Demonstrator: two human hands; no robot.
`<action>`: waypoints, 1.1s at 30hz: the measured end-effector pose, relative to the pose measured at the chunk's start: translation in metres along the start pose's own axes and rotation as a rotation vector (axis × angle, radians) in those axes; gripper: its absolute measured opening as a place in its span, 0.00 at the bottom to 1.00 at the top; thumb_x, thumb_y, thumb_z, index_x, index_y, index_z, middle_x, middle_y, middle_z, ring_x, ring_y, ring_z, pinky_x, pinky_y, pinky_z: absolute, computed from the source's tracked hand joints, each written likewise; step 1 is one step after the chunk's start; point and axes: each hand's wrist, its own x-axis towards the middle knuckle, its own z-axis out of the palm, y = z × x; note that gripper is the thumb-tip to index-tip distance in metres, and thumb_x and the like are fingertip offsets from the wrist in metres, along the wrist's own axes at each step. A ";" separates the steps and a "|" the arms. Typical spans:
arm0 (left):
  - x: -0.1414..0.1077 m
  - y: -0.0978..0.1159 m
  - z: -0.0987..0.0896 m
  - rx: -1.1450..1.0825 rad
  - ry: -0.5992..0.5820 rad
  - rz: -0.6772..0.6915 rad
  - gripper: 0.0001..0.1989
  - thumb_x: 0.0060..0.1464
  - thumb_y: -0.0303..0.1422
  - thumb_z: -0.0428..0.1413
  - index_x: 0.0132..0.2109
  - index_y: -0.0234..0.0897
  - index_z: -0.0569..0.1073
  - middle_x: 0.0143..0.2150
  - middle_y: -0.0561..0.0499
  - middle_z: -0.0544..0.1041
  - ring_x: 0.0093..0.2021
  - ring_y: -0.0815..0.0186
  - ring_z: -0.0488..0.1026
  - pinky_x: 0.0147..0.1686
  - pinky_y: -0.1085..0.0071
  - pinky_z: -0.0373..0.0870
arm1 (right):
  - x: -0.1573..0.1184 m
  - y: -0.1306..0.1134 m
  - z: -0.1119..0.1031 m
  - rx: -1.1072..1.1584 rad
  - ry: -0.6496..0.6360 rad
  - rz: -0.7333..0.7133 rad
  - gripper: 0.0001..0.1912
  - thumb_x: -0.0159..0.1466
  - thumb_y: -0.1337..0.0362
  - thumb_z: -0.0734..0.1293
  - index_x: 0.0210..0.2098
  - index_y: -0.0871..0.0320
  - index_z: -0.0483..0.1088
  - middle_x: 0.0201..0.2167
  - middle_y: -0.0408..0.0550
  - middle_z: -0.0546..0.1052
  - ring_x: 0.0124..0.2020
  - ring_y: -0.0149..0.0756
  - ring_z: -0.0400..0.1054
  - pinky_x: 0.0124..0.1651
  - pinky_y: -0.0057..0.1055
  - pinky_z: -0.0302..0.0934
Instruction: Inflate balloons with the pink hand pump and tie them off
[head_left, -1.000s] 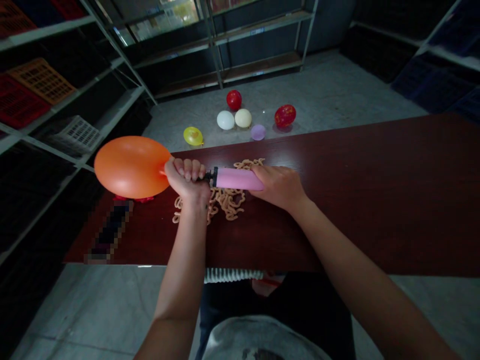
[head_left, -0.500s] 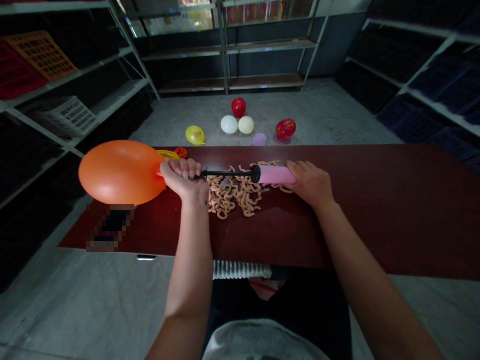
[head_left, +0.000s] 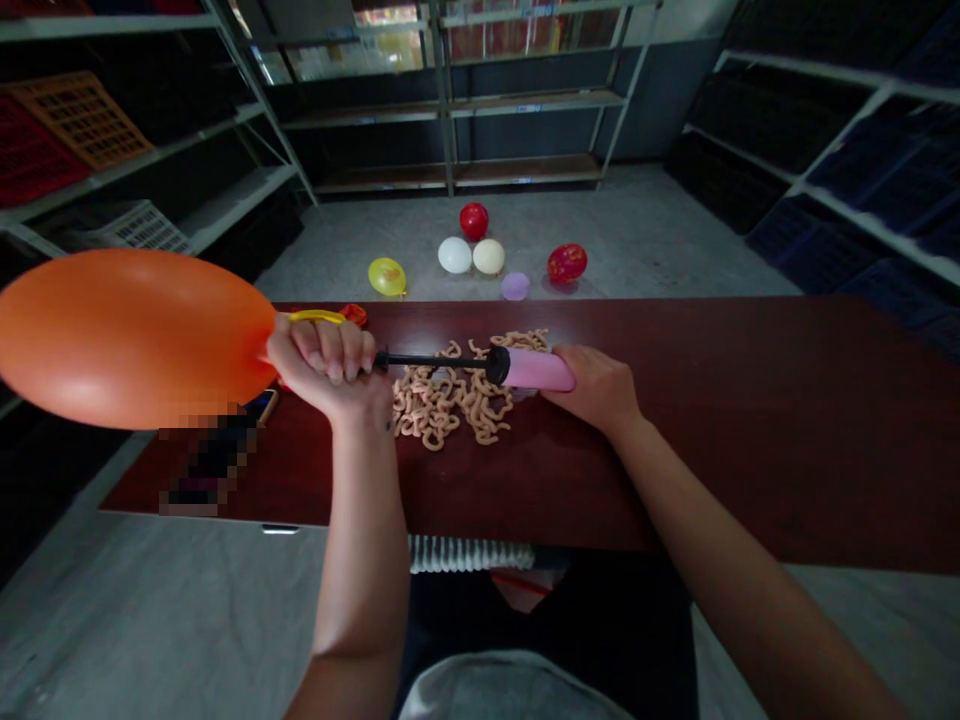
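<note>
A pink hand pump (head_left: 534, 369) with a black rod spans the space between my hands, above the dark red table (head_left: 750, 420). My left hand (head_left: 326, 362) is closed around the pump's left end and the neck of a large inflated orange balloon (head_left: 135, 335). The nozzle inside that fist is hidden. My right hand (head_left: 596, 388) wraps the right end of the pink barrel. Below the pump lies a pile of tan, curled, worm-like pieces (head_left: 435, 405). Uninflated yellow (head_left: 319, 315) and red balloons (head_left: 353, 315) lie behind my left hand.
A blurred-out phone-like object (head_left: 214, 455) lies at the table's left, partly under the orange balloon. On the floor beyond are several inflated balloons, including a red one (head_left: 474, 220) and a yellow one (head_left: 387, 276). Metal shelves (head_left: 450, 110) with crates line the sides.
The orange balloon has grown clearly larger and extends farther left. Both hands and the pump have shifted left and slightly down in view; the rod remains drawn out.
</note>
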 end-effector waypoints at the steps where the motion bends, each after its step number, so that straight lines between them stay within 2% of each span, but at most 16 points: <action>1: -0.001 0.001 0.003 0.016 -0.019 0.009 0.27 0.64 0.35 0.48 0.21 0.36 0.43 0.13 0.58 0.42 0.12 0.76 0.42 0.16 0.71 0.43 | 0.000 -0.002 -0.001 0.025 0.006 -0.003 0.20 0.59 0.53 0.68 0.46 0.59 0.72 0.41 0.53 0.80 0.41 0.43 0.73 0.40 0.33 0.60; 5: -0.008 -0.006 0.021 0.028 -0.030 -0.034 0.27 0.65 0.35 0.47 0.20 0.36 0.45 0.13 0.58 0.43 0.12 0.75 0.42 0.16 0.70 0.43 | 0.002 -0.010 -0.005 0.100 0.015 -0.025 0.20 0.58 0.55 0.68 0.46 0.59 0.72 0.43 0.54 0.81 0.38 0.43 0.74 0.37 0.33 0.59; 10: -0.025 -0.029 0.046 0.038 0.033 -0.191 0.28 0.67 0.36 0.46 0.20 0.37 0.45 0.14 0.59 0.42 0.12 0.74 0.41 0.15 0.71 0.42 | 0.002 -0.023 -0.013 0.122 0.038 -0.023 0.20 0.58 0.52 0.68 0.45 0.58 0.72 0.39 0.53 0.81 0.36 0.42 0.74 0.34 0.32 0.56; 14: -0.038 -0.043 0.055 0.024 0.007 -0.278 0.28 0.68 0.36 0.44 0.19 0.38 0.46 0.14 0.58 0.42 0.12 0.73 0.41 0.15 0.70 0.42 | 0.001 -0.028 -0.020 0.090 0.004 -0.017 0.21 0.60 0.50 0.66 0.47 0.58 0.71 0.37 0.52 0.81 0.35 0.41 0.73 0.32 0.31 0.53; 17: -0.042 -0.048 0.055 0.010 -0.016 -0.273 0.28 0.68 0.35 0.45 0.19 0.38 0.47 0.14 0.58 0.43 0.13 0.72 0.41 0.15 0.69 0.42 | 0.001 -0.025 -0.022 0.071 -0.022 -0.028 0.21 0.61 0.50 0.66 0.47 0.58 0.70 0.39 0.52 0.81 0.36 0.41 0.73 0.32 0.31 0.52; 23: -0.038 -0.051 0.050 0.021 0.012 -0.275 0.27 0.68 0.33 0.42 0.19 0.38 0.46 0.13 0.57 0.41 0.13 0.73 0.41 0.14 0.72 0.43 | 0.005 -0.019 -0.015 0.077 0.030 -0.041 0.20 0.62 0.52 0.66 0.47 0.58 0.70 0.40 0.52 0.80 0.37 0.40 0.72 0.33 0.31 0.51; 29: -0.027 -0.050 0.039 -0.032 0.090 -0.230 0.26 0.67 0.33 0.43 0.19 0.39 0.47 0.14 0.58 0.42 0.13 0.73 0.42 0.15 0.71 0.44 | 0.011 -0.024 -0.010 0.047 0.104 -0.056 0.20 0.64 0.51 0.64 0.50 0.57 0.71 0.41 0.52 0.81 0.39 0.40 0.72 0.35 0.31 0.53; 33: -0.015 -0.050 0.024 -0.029 0.205 -0.210 0.26 0.68 0.37 0.44 0.21 0.38 0.48 0.14 0.59 0.44 0.13 0.73 0.43 0.16 0.72 0.45 | 0.011 -0.024 -0.009 -0.026 0.094 -0.061 0.19 0.65 0.53 0.64 0.49 0.57 0.71 0.41 0.51 0.80 0.39 0.39 0.72 0.35 0.31 0.52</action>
